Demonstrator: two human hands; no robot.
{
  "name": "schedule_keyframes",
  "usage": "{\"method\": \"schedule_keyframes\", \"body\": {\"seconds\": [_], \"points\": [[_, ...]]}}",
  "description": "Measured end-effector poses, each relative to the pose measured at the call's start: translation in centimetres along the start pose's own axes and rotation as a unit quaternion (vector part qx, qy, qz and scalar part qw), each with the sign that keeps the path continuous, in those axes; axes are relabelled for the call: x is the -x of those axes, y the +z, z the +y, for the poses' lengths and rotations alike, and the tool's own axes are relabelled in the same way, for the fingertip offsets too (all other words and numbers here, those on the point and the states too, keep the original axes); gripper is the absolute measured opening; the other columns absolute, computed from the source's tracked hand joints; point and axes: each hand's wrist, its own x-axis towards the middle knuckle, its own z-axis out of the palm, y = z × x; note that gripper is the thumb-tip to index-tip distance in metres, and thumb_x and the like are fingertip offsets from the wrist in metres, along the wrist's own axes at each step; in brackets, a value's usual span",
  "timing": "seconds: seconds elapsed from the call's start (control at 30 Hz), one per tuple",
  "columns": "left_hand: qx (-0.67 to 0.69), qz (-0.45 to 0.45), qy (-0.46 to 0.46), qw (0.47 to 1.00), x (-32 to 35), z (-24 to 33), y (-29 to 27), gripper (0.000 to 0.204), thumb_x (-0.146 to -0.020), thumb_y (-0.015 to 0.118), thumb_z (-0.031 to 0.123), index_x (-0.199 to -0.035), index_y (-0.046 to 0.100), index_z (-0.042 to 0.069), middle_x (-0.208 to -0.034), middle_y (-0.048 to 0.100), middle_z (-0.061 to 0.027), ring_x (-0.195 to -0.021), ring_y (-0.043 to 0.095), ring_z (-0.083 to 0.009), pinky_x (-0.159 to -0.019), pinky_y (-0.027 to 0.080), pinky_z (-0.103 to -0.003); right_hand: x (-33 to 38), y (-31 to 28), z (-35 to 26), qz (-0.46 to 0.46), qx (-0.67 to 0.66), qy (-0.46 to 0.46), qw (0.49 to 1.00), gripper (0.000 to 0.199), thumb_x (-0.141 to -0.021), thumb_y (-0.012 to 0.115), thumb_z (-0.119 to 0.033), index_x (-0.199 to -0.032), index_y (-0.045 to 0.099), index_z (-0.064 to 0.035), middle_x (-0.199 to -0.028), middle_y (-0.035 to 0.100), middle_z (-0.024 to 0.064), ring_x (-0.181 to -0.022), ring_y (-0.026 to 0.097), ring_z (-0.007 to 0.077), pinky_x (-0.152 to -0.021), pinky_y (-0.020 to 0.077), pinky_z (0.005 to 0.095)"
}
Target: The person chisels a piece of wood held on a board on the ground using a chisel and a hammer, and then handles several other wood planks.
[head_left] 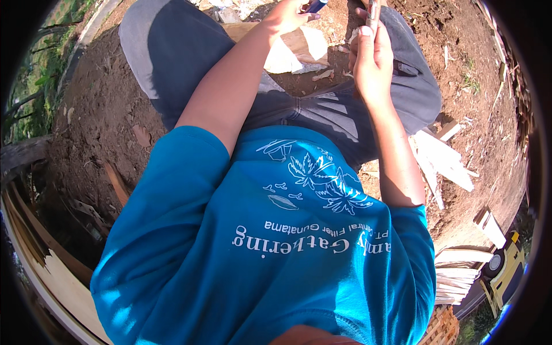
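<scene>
At the top of the head view my left hand point(286, 17) is closed on a small dark blue object point(317, 6), cut off by the upper edge, so its kind is unclear. My right hand point(374, 62) grips a slim, pale, stick-like thing point(374, 14) with reddish-brown marks, my thumb lying along it. Its far end is out of the picture. Between my crossed legs in grey trousers point(172, 52) lies a pale piece of wood point(315, 43), just below and between the hands. Small wood shavings point(324, 75) are scattered by it.
I sit on brown soil point(98, 115). Split pale wood pieces point(443, 158) lie beside my right knee, with a stack of thin slats point(458, 276) further back. Near that stack stands a yellow wheeled object point(506, 269). Long planks point(54, 282) are at the lower left.
</scene>
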Motion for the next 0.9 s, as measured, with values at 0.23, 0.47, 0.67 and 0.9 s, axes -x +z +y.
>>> {"method": "schedule_keyframes", "body": {"seconds": [0.23,0.47,0.67,0.9], "points": [[-0.079,0.005,-0.047,0.996,-0.4,2.3,1.2,0.038,-0.090,0.062,-0.011,-0.126,0.059,0.000,-0.122,0.064,-0.0103,-0.110,0.061,-0.0187,-0.095,0.052,-0.032,-0.4,-0.4,-1.3,-0.012,-0.068,0.019,0.997,0.034,-0.106,0.051,-0.026,-0.132,0.058,-0.0050,-0.082,0.062,0.0032,-0.080,0.061,0.0133,-0.076,0.0511,0.0321],[-0.308,-0.010,-0.071,0.949,-0.1,5.3,2.1,0.038,-0.090,0.067,-0.005,-0.126,0.059,0.001,-0.124,0.063,-0.0104,-0.111,0.060,-0.0197,-0.098,0.051,-0.034,-0.6,-1.6,-0.2,-0.060,-0.011,0.061,0.996,0.035,-0.107,0.050,-0.028,-0.132,0.060,-0.0050,-0.095,0.067,0.0054,-0.091,0.059,0.0092,-0.086,0.0472,0.0275],[-0.189,-0.023,0.032,0.981,-0.2,2.1,1.1,0.045,-0.089,0.058,-0.014,-0.130,0.057,0.004,-0.120,0.061,-0.0076,-0.112,0.058,-0.0173,-0.099,0.050,-0.035,-0.5,-0.9,2.0,-0.113,0.074,0.109,0.985,0.035,-0.105,0.051,-0.029,-0.126,0.064,-0.0044,-0.095,0.071,0.0062,-0.090,0.065,0.0138,-0.086,0.0499,0.0321],[0.105,-0.032,-0.021,0.994,-0.5,-0.4,0.8,0.036,-0.096,0.052,-0.008,-0.129,0.058,0.003,-0.118,0.063,-0.0087,-0.110,0.061,-0.0198,-0.099,0.050,-0.035,-1.1,-0.3,0.0,0.009,-0.152,0.066,0.986,0.020,-0.104,0.057,-0.022,-0.118,0.061,-0.0080,-0.068,0.044,-0.0084,-0.050,0.036,0.0018,-0.042,0.0285,0.0191]]}}
